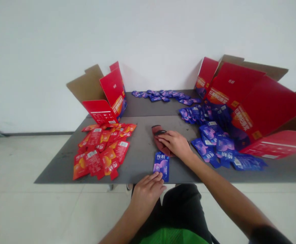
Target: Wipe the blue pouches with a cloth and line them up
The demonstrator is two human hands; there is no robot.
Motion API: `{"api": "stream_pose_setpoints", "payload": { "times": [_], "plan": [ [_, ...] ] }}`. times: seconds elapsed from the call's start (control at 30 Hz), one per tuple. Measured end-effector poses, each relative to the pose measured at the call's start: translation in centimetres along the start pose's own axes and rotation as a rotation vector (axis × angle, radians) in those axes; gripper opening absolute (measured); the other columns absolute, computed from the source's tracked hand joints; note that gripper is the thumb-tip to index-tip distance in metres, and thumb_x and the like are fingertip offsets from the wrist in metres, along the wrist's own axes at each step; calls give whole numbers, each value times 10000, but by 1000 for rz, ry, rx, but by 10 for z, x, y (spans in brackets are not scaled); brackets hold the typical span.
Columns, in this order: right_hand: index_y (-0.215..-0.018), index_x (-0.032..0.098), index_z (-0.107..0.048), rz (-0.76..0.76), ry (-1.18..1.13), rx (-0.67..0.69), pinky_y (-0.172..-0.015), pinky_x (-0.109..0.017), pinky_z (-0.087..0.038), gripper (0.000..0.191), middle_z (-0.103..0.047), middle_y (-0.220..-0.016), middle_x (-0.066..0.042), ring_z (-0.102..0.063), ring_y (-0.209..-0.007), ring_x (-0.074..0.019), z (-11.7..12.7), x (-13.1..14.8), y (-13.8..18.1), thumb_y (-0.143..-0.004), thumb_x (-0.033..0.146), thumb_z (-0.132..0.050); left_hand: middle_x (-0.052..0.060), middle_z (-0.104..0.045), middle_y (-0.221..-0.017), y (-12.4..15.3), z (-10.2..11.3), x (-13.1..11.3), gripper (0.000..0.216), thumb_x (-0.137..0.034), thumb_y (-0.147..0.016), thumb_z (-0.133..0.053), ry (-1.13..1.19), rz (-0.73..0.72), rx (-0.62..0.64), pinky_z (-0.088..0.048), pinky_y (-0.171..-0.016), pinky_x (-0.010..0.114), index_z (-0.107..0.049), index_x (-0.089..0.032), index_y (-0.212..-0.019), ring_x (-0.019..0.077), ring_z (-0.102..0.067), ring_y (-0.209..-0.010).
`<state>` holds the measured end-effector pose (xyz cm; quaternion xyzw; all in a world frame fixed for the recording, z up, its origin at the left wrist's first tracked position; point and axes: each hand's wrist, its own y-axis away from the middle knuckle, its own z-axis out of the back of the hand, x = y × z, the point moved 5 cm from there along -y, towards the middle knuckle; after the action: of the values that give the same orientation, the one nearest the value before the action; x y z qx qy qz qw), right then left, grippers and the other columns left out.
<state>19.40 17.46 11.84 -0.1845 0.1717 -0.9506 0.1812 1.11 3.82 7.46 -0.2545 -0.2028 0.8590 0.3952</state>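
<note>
A blue-purple pouch (161, 166) with white lettering lies flat near the table's front edge. My left hand (149, 188) holds down its lower left corner, fingertips on top and thumb by the table edge. Just beyond the pouch, my right hand (174, 144) is closed on a bunched reddish-brown cloth (158, 131) with dark edging. The cloth touches the table and meets the pouch's top end. Part of the cloth is hidden under my right fingers.
Red-orange pouches (102, 149) are heaped at left, before an open red box (102, 110). Blue-purple pouches (210, 135) pile up at right beside larger open red boxes (254, 98). More pouches (163, 94) lie along the back by the wall. The grey table (138, 142) ends near my lap.
</note>
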Motion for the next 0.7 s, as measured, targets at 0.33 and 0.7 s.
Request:
{"api": "stream_pose_setpoints", "payload": {
  "times": [0.33, 0.7],
  "plan": [
    [-1199, 319, -764, -313, -373, -510, -908, -391, -575, 239, -740, -1119, -53, -698, -1013, -236, 44, 9, 117, -992, 366, -653, 114, -658, -1012, -83, -18, 51, 457, -530, -980, -635, -191, 311, -62, -548, -846, 393, -685, -135, -1204, 272, -638, -960],
    [-1170, 303, -773, -432, -487, -565, -919, -336, -531, 246, -747, -1122, -40, -696, -1053, -211, 21, -7, 151, -988, 419, -656, 40, -710, -919, -106, -31, 62, 183, -378, -947, -723, 130, 433, 198, -521, -786, 284, -727, -196, -963, 204, -696, -883]
  ]
}}
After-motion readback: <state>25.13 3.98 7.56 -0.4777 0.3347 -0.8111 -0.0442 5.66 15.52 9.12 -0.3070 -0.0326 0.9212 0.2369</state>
